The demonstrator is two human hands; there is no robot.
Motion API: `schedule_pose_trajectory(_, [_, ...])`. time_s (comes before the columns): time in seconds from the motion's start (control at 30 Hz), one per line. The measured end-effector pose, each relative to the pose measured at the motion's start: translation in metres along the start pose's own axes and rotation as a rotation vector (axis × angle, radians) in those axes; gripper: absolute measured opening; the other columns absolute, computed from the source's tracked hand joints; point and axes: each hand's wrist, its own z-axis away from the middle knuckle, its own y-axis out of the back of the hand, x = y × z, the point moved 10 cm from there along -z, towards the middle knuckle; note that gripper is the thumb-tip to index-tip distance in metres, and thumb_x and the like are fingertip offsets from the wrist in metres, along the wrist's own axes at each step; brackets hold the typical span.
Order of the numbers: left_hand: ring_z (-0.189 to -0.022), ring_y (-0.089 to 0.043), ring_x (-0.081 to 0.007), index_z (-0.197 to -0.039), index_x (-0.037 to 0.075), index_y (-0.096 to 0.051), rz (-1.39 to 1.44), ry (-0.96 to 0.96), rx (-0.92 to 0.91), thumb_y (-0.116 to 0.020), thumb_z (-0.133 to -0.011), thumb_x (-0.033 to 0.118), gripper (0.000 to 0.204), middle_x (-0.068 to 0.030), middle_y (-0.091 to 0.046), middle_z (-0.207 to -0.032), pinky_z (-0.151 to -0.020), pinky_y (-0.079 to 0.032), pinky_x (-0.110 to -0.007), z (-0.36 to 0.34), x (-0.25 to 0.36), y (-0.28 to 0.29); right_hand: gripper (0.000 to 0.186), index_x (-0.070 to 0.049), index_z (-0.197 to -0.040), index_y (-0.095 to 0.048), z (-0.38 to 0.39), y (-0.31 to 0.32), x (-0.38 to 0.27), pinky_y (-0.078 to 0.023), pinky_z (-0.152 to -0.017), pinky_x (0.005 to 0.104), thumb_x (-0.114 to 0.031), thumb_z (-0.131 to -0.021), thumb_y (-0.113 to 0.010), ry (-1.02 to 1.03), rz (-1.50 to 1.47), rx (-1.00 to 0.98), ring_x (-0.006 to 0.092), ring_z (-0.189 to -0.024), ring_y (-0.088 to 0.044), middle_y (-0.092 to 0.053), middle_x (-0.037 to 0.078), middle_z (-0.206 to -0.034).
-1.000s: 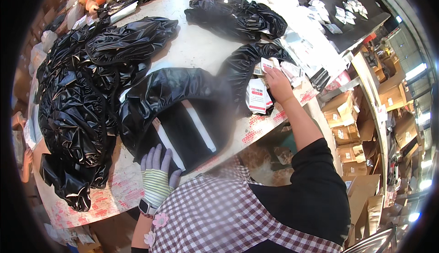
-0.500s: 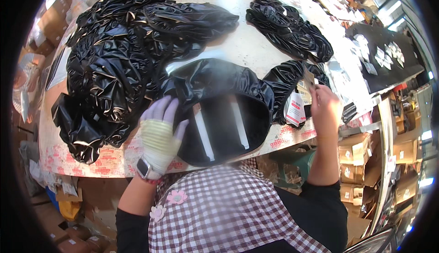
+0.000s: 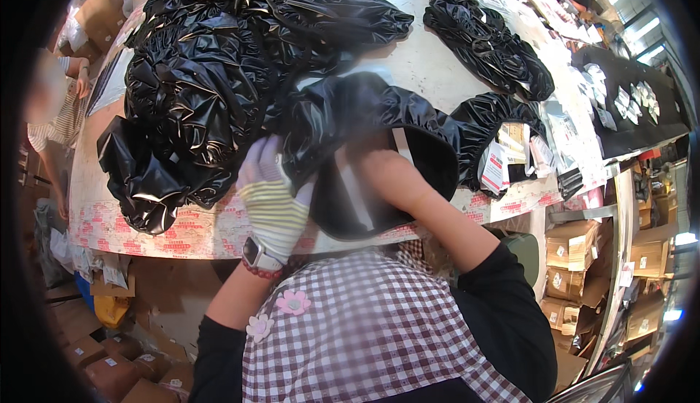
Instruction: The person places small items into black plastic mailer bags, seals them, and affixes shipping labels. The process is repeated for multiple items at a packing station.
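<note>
A glossy black cover with a gathered elastic rim (image 3: pixel 408 104) lies at the table's front edge. Its mouth faces me, and two white strips run across the dark inside. At the cover's left side, my left hand (image 3: pixel 273 195), in a striped glove, pinches the rim between thumb and fingers. My bare right hand (image 3: pixel 383 173) reaches into the mouth; its fingers are blurred and partly hidden, so what they hold does not show. Just to the right, a second black cover (image 3: pixel 470 122) encircles red-and-white cards (image 3: pixel 494 166) and other pale cards (image 3: pixel 539 155).
A large heap of black covers (image 3: pixel 197 82) fills the table's left side. Another bunched cover (image 3: pixel 488 42) lies far right, near white papers (image 3: pixel 576 122). Cardboard boxes (image 3: pixel 572 246) stand below on the right. Another person (image 3: pixel 58 104) is at the left edge.
My right hand has left the cards at the right, where it held a small brownish card, and moved left into the front cover. My left hand stays on the rim.
</note>
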Motion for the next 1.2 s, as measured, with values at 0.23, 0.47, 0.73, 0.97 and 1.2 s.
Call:
schedule_pose_trajectory(0.23, [-0.125, -0.054, -0.0332, -0.126, 0.001, -0.062, 0.283, 0.318, -0.485, -0.069, -0.096, 0.026, 0.040, -0.0171, -0.060, -0.130, -0.102, -0.044, -0.044, 0.070, -0.080, -0.038, 0.033, -0.005, -0.110, -0.066, 0.010, 0.119, -0.005, -0.050, -0.104, 0.0418, -0.009, -0.081, -0.081, -0.099, -0.293, 0.426, 0.0382, -0.122, -0.065, -0.068, 0.019, -0.133])
schedule_pose_trajectory(0.47, [-0.132, -0.050, -0.0363, -0.126, 0.003, -0.057, 0.839, -0.109, -0.287, -0.067, -0.097, 0.029, 0.041, -0.0208, -0.045, -0.149, -0.111, -0.039, -0.044, -0.018, 0.032, -0.024, 0.083, -0.007, -0.158, -0.040, 0.012, -0.010, -0.013, -0.018, -0.124, 0.0630, -0.051, -0.094, -0.068, -0.391, -0.006, 0.049, 0.0366, -0.156, -0.028, -0.039, 0.022, -0.161])
schedule_pose_trajectory(0.73, [-0.154, -0.025, -0.0480, -0.156, 0.003, -0.040, 0.130, -0.293, -0.623, -0.070, -0.092, 0.051, 0.085, -0.0283, -0.032, -0.164, -0.124, -0.014, -0.064, 0.028, 0.055, -0.152, 0.021, -0.002, -0.106, -0.067, 0.098, 0.099, -0.008, -0.052, -0.079, 0.0438, -0.014, -0.089, -0.073, -0.350, -0.163, 0.504, 0.0327, -0.089, -0.066, -0.068, 0.015, -0.102])
schedule_pose_trajectory(0.97, [-0.154, -0.021, -0.0517, -0.156, -0.003, -0.037, -0.094, -0.214, -0.636, -0.067, -0.091, 0.054, 0.092, -0.0292, -0.029, -0.165, -0.122, -0.009, -0.072, 0.033, 0.068, -0.133, 0.028, 0.002, -0.098, -0.065, 0.160, 0.006, 0.057, -0.050, -0.078, 0.0305, -0.026, -0.101, -0.070, -1.255, -1.270, 0.136, 0.0124, -0.096, -0.064, -0.065, 0.001, -0.103])
schedule_pose_trajectory(1.2, [-0.146, -0.039, -0.0378, -0.148, 0.006, -0.049, 0.883, 0.098, -0.732, -0.057, -0.099, 0.043, 0.063, -0.0236, -0.043, -0.155, -0.123, -0.024, -0.056, 0.111, 0.046, -0.180, 0.021, -0.006, -0.095, -0.071, -0.005, 0.069, -0.056, -0.018, -0.123, 0.0604, -0.027, -0.097, -0.068, -0.045, -0.681, 0.073, 0.0329, -0.132, -0.052, -0.061, 0.014, -0.130])
